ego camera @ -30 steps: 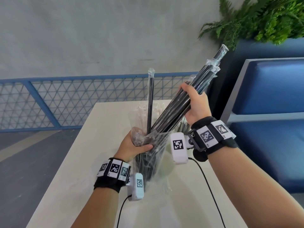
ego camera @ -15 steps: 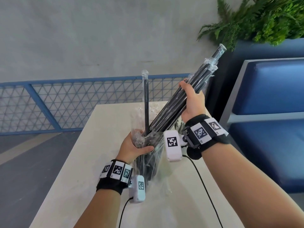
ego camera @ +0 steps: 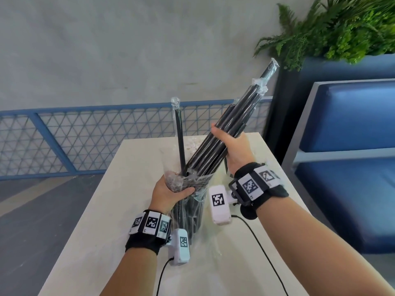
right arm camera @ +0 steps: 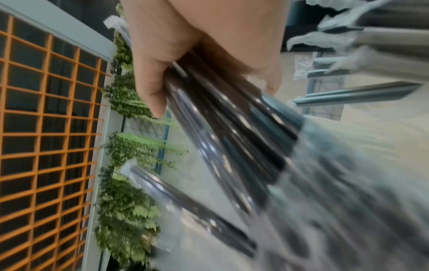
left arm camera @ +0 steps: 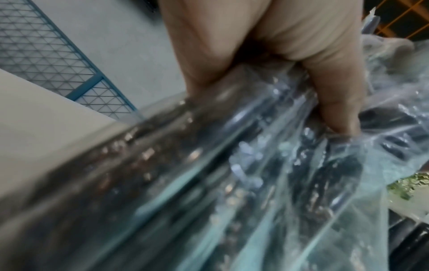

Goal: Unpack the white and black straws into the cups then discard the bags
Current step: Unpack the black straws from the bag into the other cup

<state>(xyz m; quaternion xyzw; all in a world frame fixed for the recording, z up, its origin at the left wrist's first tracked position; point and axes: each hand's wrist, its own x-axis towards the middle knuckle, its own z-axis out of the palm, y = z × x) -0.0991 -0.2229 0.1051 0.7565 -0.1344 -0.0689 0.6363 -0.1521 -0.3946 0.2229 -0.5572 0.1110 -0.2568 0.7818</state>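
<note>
Right hand (ego camera: 236, 152) has drawn the black straws (ego camera: 224, 142) lower, fingers wrapped round the bundle slanting up-right, left hand (ego camera: 168, 192) clutching the bag (ego camera: 192, 201) mouth below.

Right hand (ego camera: 236, 151) grips the black straw bundle (ego camera: 215, 146), tilted up-right (each straw individually wrapped). Left hand (ego camera: 168, 192) clutches the clear bag (ego camera: 188, 206) above the table (ego camera: 111, 199); one straw (ego camera: 179, 135) stands upright.
</note>
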